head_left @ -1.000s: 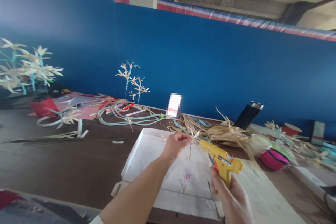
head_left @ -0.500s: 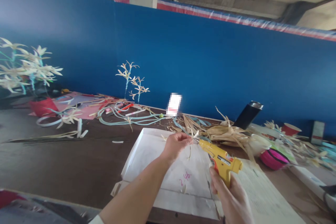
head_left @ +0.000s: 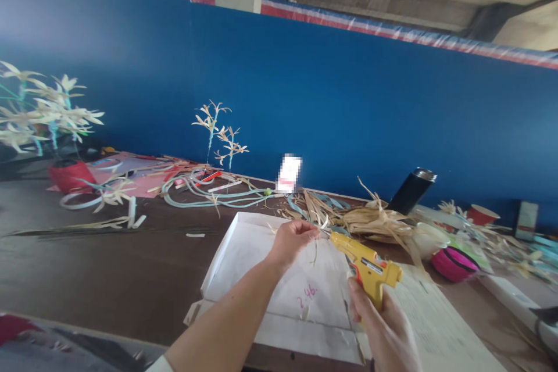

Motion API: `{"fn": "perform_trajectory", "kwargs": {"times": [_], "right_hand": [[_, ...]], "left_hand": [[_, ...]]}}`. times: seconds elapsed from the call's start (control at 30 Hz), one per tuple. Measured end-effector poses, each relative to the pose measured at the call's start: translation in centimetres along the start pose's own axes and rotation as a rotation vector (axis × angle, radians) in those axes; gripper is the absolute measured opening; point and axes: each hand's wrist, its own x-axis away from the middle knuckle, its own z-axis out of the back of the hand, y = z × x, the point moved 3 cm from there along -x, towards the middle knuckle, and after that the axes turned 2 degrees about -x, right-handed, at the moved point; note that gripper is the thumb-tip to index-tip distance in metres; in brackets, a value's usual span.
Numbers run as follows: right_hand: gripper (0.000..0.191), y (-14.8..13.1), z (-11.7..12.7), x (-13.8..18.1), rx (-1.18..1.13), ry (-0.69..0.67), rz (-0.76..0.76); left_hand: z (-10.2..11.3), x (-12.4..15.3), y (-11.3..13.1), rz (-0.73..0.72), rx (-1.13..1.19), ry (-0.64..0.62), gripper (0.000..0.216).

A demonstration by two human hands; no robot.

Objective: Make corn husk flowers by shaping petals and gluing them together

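My right hand grips the handle of a yellow glue gun, its nozzle pointing up and left. Pinched in the fingers of my left hand is a small pale husk flower; a thin strand hangs below it. The nozzle meets the flower at my left fingertips; whether they touch I cannot tell. Both hands are above an opened white cardboard box with "2.46." written on it in pink.
Dried husks and a tilted black flask lie behind the glue gun. Pale blue tubing loops across the back left. Two flower stems stand by the blue wall. A red pot is at left, a pink pouch at right.
Almost nothing differs. The pale flower at my left fingertips has shifted very slightly; both hands and the glue gun hold their places.
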Motion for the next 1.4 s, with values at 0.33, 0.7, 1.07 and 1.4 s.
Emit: {"fn": "perform_trajectory", "kwargs": {"times": [0.33, 0.7, 1.07, 1.4], "right_hand": [[0.045, 0.1, 0.1, -0.1, 0.001, -0.02, 0.0], [0.046, -0.1, 0.1, 0.1, -0.012, 0.005, -0.014], [0.038, 1.1, 1.2, -0.3, -0.499, 0.056, -0.091], [0.027, 7.1, 11.0, -4.9, -0.882, 0.169, -0.342]], "left_hand": [[0.0, 0.1, 0.3, -0.006, -0.007, 0.001, 0.03], [0.1, 0.0, 0.1, 0.007, -0.006, -0.001, 0.029], [0.2, 0.1, 0.3, 0.011, -0.016, 0.015, 0.025], [0.3, 0.2, 0.1, -0.015, -0.027, -0.007, 0.029]]}}
